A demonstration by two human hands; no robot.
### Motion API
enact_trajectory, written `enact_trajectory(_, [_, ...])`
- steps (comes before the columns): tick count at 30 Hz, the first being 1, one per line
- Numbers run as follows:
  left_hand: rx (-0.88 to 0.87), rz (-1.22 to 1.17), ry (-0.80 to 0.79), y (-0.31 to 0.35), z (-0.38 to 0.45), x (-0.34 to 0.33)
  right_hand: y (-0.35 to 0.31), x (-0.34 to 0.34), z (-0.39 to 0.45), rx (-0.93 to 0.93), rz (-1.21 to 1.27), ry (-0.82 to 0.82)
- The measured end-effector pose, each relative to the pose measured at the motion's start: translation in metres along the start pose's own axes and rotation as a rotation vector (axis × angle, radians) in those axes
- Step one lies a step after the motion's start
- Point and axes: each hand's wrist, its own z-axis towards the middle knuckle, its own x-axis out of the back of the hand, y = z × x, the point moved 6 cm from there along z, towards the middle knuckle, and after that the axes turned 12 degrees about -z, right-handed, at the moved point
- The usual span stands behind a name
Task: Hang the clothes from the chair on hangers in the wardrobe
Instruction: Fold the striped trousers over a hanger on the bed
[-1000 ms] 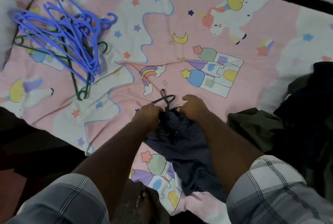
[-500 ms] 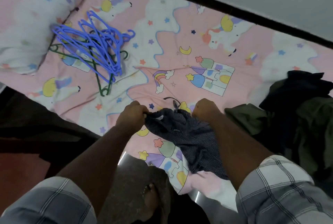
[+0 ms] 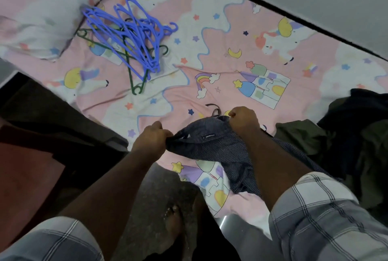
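A dark blue pinstriped garment lies at the near edge of a bed, its waistband stretched between my hands and a small label showing. My left hand grips the band's left end. My right hand grips its right end, knuckles up. A dark drawstring loop pokes out just beyond the band. A tangle of blue hangers lies on the bed at the upper left, with green hangers under it. The rest of the garment hangs over the bed edge under my right forearm.
The bed carries a pink unicorn-print sheet. A heap of dark and olive clothes sits at the right. A pillow lies at the upper left. A reddish-brown piece of furniture stands at the left. My bare foot is on the floor below.
My hands have drawn apart, spreading the bunched waistband open between them. The camera view has tilted and shifted, so the hangers and the wall edge now show further right.
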Motion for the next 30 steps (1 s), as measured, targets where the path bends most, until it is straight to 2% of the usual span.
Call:
enact_trajectory(4, [0.13,0.07,-0.046,-0.037,-0.005,-0.014,-0.004,-0.02,0.023,-0.022,-0.037,-0.045])
enact_trajectory(8, [0.179,0.004,0.034,-0.054,0.002,-0.022,-0.013,-0.039,0.046,0.007,-0.049,-0.068])
enact_trajectory(18, [0.257,-0.192,0.188,-0.068,0.014,-0.032,-0.038,-0.086,0.057,0.2,-0.3,-0.331])
enact_trajectory(20, [0.25,-0.207,0.216,-0.065,0.017,-0.021,-0.036,-0.076,0.062,0.182,-0.33,-0.311])
enact_trajectory(24, [0.227,-0.245,0.288,-0.043,0.037,0.034,-0.028,0.017,0.084,0.109,-0.221,-0.057])
enact_trajectory(30, [0.026,-0.2,0.478,0.042,0.1,0.192,-0.003,0.256,0.089,-0.046,-0.034,0.279])
